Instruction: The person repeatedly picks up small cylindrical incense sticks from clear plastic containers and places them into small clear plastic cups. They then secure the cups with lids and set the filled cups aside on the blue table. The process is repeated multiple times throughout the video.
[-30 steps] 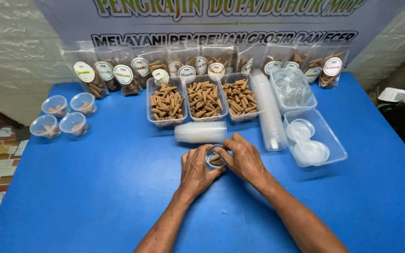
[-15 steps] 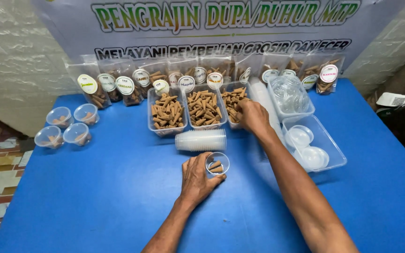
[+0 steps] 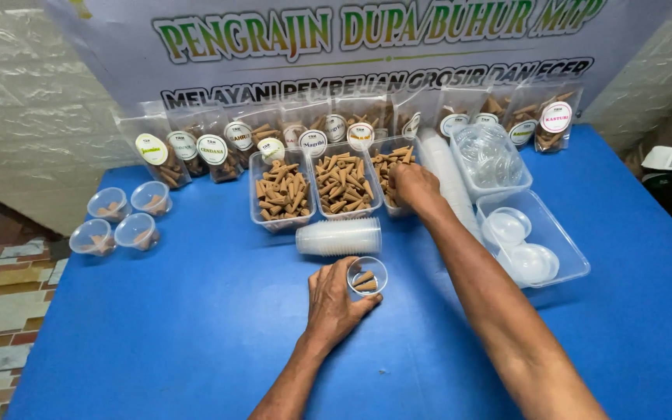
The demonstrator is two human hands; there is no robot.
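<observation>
Four lidded cups (image 3: 122,220) are sitting far left of the grip, close to the table (image 3: 157,342) edge, with open blue surface lying between them and the left hand (image 3: 336,302). That hand is curling its fingers and thumb around a small clear cup (image 3: 368,275) holding a few cones, just below a stack of cups (image 3: 339,237) lying on its side. Up and to the right, the right hand (image 3: 412,185) is reaching into the third tray (image 3: 395,167) of cones, fingers bunched; whether they are pinching a cone cannot be told. Further right, a tub of lids (image 3: 534,237) is leaving a bare strip before the table's right edge.
</observation>
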